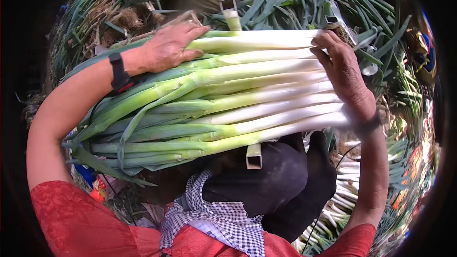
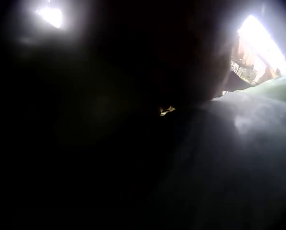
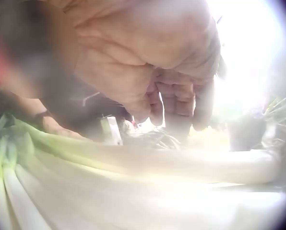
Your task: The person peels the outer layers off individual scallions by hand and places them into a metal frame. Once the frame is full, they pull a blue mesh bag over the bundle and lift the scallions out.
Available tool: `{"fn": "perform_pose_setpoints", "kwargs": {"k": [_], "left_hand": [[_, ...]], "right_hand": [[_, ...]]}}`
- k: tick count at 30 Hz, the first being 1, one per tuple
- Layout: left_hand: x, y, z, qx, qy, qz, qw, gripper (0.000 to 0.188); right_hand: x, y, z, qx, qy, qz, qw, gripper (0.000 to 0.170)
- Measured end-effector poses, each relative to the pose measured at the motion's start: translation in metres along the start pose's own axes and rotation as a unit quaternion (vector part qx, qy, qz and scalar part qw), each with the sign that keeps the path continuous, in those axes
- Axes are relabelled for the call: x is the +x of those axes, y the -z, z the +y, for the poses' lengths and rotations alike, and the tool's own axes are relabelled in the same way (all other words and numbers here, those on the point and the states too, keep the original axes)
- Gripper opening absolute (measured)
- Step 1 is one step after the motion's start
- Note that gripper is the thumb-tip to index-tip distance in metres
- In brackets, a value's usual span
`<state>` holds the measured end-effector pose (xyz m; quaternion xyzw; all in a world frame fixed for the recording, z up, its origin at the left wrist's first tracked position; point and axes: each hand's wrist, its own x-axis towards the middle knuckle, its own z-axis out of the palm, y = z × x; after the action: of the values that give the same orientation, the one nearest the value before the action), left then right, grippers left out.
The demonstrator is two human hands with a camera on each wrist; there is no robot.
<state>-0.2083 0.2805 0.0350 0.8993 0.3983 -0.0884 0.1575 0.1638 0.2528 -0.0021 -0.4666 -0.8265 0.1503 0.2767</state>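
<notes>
A row of large green onions [image 1: 266, 97] lies side by side across the head view, white shafts to the right, green leaves to the left. My left hand [image 1: 170, 47] rests on the far side of the row where white turns green, fingers extended and thumb apart. At the far shaft's white end is my right hand [image 1: 342, 64], its fingers bent down and fingertips right by the shaft. The right wrist view shows that hand [image 3: 148, 52] above the pale shafts [image 3: 181, 165], its fingers hanging loosely curled. Darkness hides most of the left wrist view.
Square metal tubes stick up beyond the row [image 1: 232, 21] and on its near side [image 1: 254, 154]. More green onions with roots [image 1: 128, 19] are heaped at the back, and others [image 1: 340, 185] lie at lower right. The person's dark-clothed knee [image 1: 271, 176] is below the row.
</notes>
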Motion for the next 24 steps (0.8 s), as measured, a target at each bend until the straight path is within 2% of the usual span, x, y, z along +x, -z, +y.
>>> {"fn": "perform_pose_setpoints", "kwargs": {"k": [1,2,3,5,8,13,15,16,17,19,20,22,23,24], "left_hand": [[-0.002,0.001,0.001,-0.006,-0.003,0.014,1.000,0.061],[-0.002,0.002,0.003,0.018,0.002,0.015,1.000,0.060],[0.001,0.009,0.013,0.000,0.040,-0.013,0.999,0.058],[0.005,0.010,0.011,-0.007,0.029,-0.013,0.999,0.057],[0.000,-0.001,-0.006,-0.020,-0.002,0.000,1.000,0.055],[0.003,-0.012,-0.032,-0.042,-0.035,-0.009,0.998,0.048],[0.008,-0.019,-0.065,0.074,-0.120,-0.039,0.989,0.044],[0.008,-0.014,-0.057,0.028,-0.107,-0.060,0.992,0.047],[0.010,-0.008,-0.048,-0.010,-0.072,-0.045,0.996,0.049],[0.012,0.010,-0.032,0.145,-0.024,-0.083,0.986,0.049],[0.014,0.019,-0.025,0.148,-0.034,-0.075,0.986,0.049],[0.020,0.036,-0.011,0.303,-0.035,-0.134,0.943,0.045],[0.020,0.039,-0.010,0.310,-0.047,-0.135,0.940,0.045],[0.021,0.042,-0.013,0.269,-0.056,-0.094,0.957,0.043]], "right_hand": [[-0.006,0.018,-0.030,0.035,0.029,-0.019,0.999,0.013],[-0.013,0.033,-0.060,0.139,0.042,-0.044,0.988,0.016],[-0.020,0.050,-0.090,0.148,0.036,-0.091,0.984,0.017],[-0.038,0.077,-0.139,0.337,0.065,-0.056,0.937,0.022],[-0.078,0.107,-0.189,0.273,0.082,-0.012,0.958,0.018],[-0.156,0.148,-0.237,0.218,0.033,0.023,0.975,0.020],[-0.186,0.144,-0.270,0.193,-0.001,0.025,0.981,0.021],[-0.198,0.118,-0.296,0.246,-0.028,0.167,0.954,0.015],[-0.207,0.112,-0.310,0.236,-0.039,0.233,0.943,0.014],[-0.224,0.104,-0.336,0.211,-0.064,0.361,0.906,0.016],[-0.237,0.104,-0.345,0.203,-0.068,0.381,0.900,0.016],[-0.254,0.106,-0.354,0.190,-0.080,0.409,0.889,0.016],[-0.264,0.102,-0.356,0.146,-0.054,0.411,0.898,0.016],[-0.271,0.099,-0.359,0.120,-0.048,0.416,0.900,0.016]]}}
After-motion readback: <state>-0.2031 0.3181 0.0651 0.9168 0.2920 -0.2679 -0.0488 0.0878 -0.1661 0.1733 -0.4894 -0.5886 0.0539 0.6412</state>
